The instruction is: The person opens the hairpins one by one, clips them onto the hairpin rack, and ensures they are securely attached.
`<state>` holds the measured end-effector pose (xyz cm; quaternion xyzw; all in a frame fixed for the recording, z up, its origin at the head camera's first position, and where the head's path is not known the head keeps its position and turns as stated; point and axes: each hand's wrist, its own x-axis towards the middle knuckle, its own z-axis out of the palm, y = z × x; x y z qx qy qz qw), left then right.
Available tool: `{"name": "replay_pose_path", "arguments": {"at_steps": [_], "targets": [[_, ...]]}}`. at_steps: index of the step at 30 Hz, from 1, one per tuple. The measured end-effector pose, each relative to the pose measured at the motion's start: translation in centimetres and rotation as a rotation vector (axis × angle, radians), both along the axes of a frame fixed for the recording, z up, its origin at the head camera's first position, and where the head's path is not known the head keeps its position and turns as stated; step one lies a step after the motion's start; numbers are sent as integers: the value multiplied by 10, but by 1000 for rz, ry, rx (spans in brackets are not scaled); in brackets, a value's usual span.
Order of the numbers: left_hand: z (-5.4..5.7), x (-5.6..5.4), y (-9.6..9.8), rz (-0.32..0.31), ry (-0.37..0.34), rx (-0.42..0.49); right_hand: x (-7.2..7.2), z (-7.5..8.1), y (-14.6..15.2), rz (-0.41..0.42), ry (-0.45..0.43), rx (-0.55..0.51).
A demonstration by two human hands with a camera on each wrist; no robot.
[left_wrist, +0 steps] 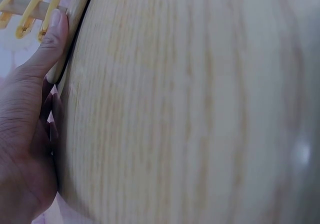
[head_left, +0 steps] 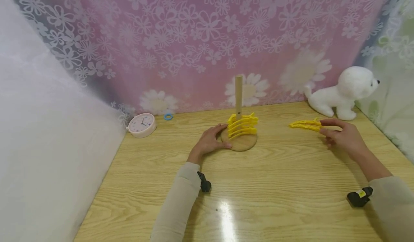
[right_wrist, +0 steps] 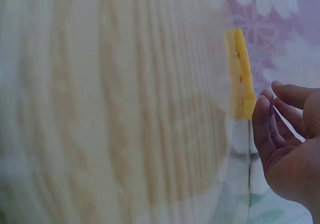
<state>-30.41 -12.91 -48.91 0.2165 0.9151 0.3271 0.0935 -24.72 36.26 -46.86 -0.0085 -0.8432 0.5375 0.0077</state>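
Observation:
A wooden stand (head_left: 238, 94), an upright dowel on a round base, stands mid-table. Several curved yellow plastic clips (head_left: 242, 127) are stacked around the lower dowel. My left hand (head_left: 211, 138) holds the left edge of the round base; the thumb (left_wrist: 52, 38) lies on the rim in the left wrist view, with the other fingers partly hidden. Further right, one long yellow clip with two slim arms (head_left: 304, 125) lies on the table; the right wrist view shows it (right_wrist: 244, 73) at my fingertips. My right hand (head_left: 344, 136) has its thumb and index finger either side of that clip's right end, fingers loosely extended.
A pink round clock (head_left: 142, 124) stands at the back left, beside a small blue ring (head_left: 168, 117). At the back right sits a white plush dog (head_left: 343, 91). Flowered cloth (head_left: 194, 48) hangs behind the wooden table (head_left: 275, 184).

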Motion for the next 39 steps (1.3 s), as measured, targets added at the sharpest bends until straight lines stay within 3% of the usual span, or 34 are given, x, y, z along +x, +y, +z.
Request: {"name": "replay_pose_path", "arguments": {"at_steps": [11, 24, 28, 34, 39], "targets": [[1, 1, 0, 0, -5, 8, -6, -7, 11, -7, -49, 6], [-4, -1, -1, -3, 9, 21, -11, -8, 6, 20, 31, 374], [-4, -3, -1, -5, 12, 10, -10, -7, 6, 31, 14, 429], [-4, -2, -1, -4, 6, 6, -3, -6, 2, 32, -30, 372], [-3, -1, -1, -4, 11, 10, 1, -5, -1, 30, -52, 256]]}}
